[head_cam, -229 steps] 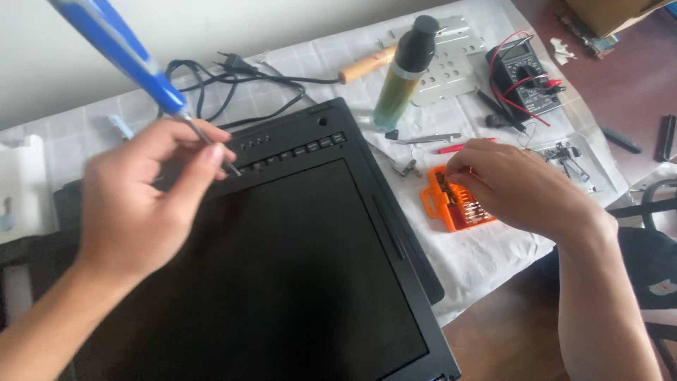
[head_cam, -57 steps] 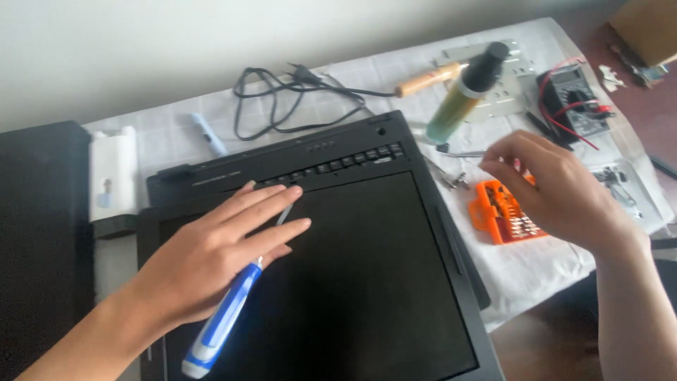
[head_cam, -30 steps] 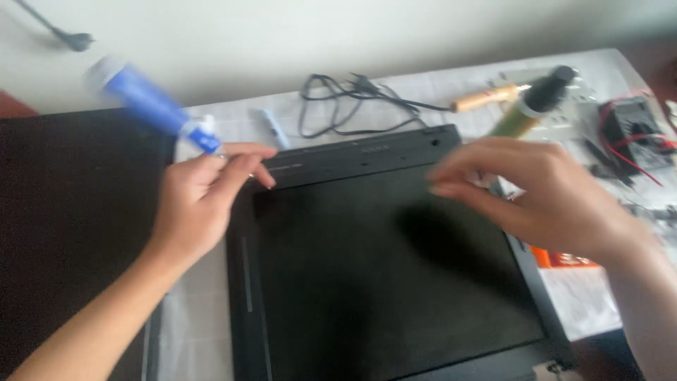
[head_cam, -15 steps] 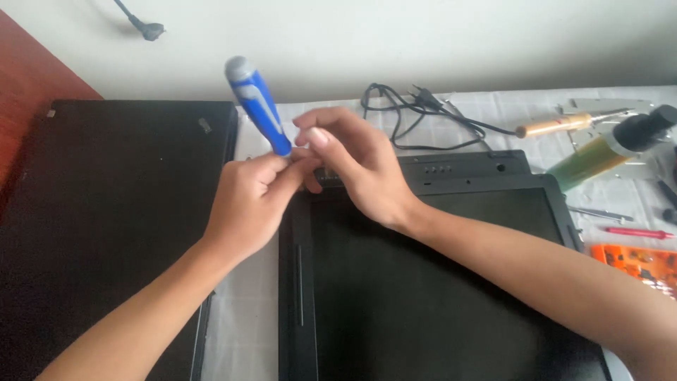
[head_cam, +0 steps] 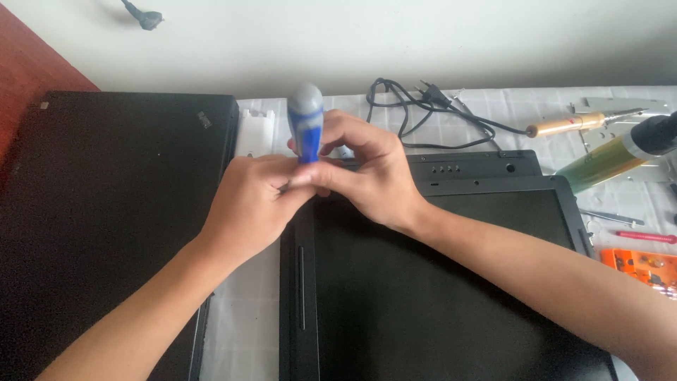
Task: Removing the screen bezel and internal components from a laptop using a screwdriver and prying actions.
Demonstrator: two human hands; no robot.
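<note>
at far left we see a closed black laptop [head_cam: 113,212] lying flat, with a white plastic part [head_cam: 252,134] just beside its right edge on the white table covering [head_cam: 243,331]. next comes our left hand [head_cam: 250,204], fingers curled and clenched round the lower shaft of a blue screwdriver [head_cam: 305,130], whose grey-capped handle stands nearly upright above the knuckles. our right hand [head_cam: 370,173] meets it from the right, fingers half closed, thumb and forefinger pinched at the point where the tool leaves the left hand; whether it grips the shaft or a bit there we cannot tell, since the tip is hidden. both hands hover over the far left corner of a second black laptop base [head_cam: 437,282] lying bottom-up. we judge the step in hand to be the seating or adjusting of the driver tip; the next move would call for steadying the tool and bringing its tip down squarely. further right lie a black cable [head_cam: 423,116], a wooden-handled soldering iron [head_cam: 575,125], a green tube [head_cam: 617,159] and an orange bit case [head_cam: 638,262].
</note>
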